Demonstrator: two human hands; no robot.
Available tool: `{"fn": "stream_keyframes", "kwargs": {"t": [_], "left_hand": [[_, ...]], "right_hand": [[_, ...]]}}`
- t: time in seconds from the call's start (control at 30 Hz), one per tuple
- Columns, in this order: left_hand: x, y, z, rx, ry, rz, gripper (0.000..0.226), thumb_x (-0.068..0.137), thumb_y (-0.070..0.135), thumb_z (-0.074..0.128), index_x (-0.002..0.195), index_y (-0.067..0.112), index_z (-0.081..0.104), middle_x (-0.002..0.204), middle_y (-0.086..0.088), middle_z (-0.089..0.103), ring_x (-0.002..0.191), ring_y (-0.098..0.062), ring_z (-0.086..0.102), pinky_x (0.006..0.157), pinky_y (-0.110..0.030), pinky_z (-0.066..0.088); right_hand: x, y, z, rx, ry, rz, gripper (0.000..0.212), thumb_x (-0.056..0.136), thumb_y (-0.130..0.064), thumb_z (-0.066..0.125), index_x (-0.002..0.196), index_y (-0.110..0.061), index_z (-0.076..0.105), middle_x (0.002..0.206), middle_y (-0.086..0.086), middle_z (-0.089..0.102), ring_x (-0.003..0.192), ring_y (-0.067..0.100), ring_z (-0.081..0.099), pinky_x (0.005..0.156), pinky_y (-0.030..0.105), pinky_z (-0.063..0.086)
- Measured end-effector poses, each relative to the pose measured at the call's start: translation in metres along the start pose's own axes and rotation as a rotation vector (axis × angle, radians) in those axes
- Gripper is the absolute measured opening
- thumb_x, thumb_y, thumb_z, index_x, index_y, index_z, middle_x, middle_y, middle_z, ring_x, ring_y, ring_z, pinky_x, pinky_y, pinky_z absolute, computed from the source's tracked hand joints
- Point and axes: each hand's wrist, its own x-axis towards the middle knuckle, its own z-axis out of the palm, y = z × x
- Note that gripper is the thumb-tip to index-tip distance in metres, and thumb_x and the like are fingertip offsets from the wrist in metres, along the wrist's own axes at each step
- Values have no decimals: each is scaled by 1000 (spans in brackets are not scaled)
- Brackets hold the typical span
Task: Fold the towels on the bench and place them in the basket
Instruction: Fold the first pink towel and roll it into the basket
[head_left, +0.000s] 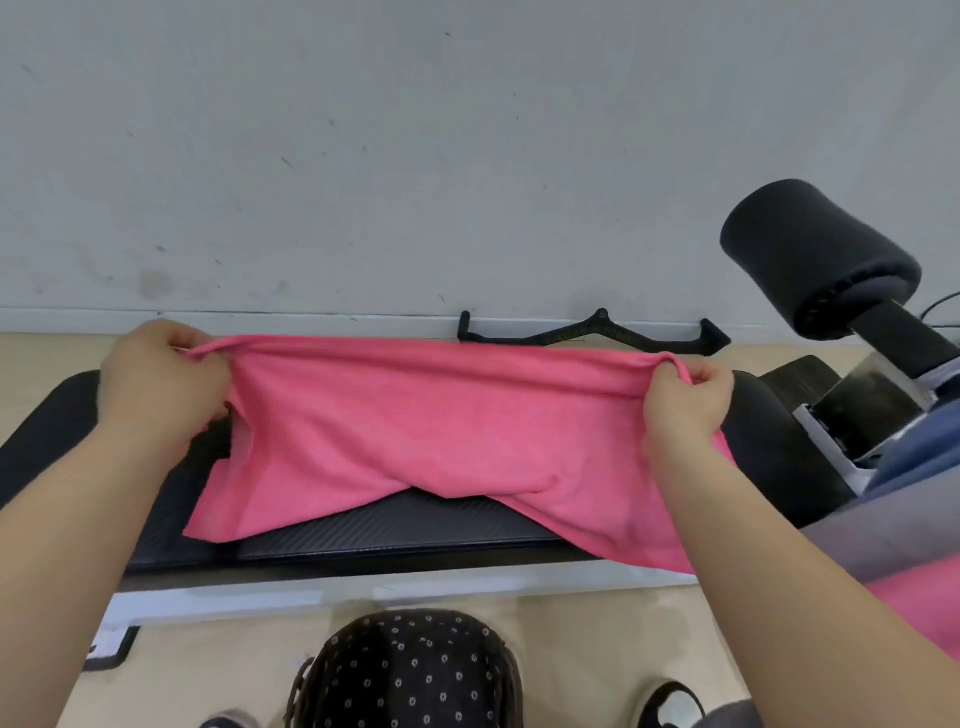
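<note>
A pink towel (426, 431) is stretched across the black padded bench (415, 530). My left hand (161, 384) pinches its upper left corner and my right hand (685, 400) pinches its upper right corner, holding the top edge taut above the bench. The towel's lower edge droops onto the pad, with one lower corner near the left and the other hanging over the front edge at the right. A basket (410, 670) lined with dark dotted fabric stands on the floor below, between my feet. More towels, grey (883, 540) and pink (930, 603), lie at the right.
A black padded roller (815, 254) on a metal post rises at the bench's right end. A black cable handle (597, 332) lies on the floor by the white wall. The bench's white frame (311, 592) runs along the front.
</note>
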Motion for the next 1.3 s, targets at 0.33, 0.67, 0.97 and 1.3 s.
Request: {"fn": "stream_keyframes", "kwargs": {"t": [0.33,0.67,0.97,1.3], "left_hand": [[-20,14,3,44,-194,193,29,93,22,72,121,17,69,120,7,67,106,-23,67,98,-39,52],[-48,-22,-59,822,-582,-53,74,69,79,72,79,5,65,67,-8,73,59,-24,72,64,-36,65],[-64,-26,-40,184,-597,30,30,86,31,77,81,10,57,84,-8,63,80,-25,67,83,-45,62],[-67,-24,-52,-756,-378,-216,7,84,4,65,80,7,60,77,-6,61,87,-24,69,93,-44,59]], "right_hand": [[-64,-27,9,-576,-428,-736,43,84,-9,55,123,-21,67,157,4,44,155,28,20,122,64,1],[-151,-20,-21,-1032,-1311,-641,84,97,-54,59,164,-21,20,172,4,13,159,20,10,128,35,12],[-130,1,-12,-938,-1165,-741,53,107,-35,47,158,-20,39,169,3,26,157,18,19,128,33,11],[-123,-5,-3,-648,-948,-543,40,105,-41,40,75,-18,53,68,-2,59,74,29,56,67,40,45]]}}
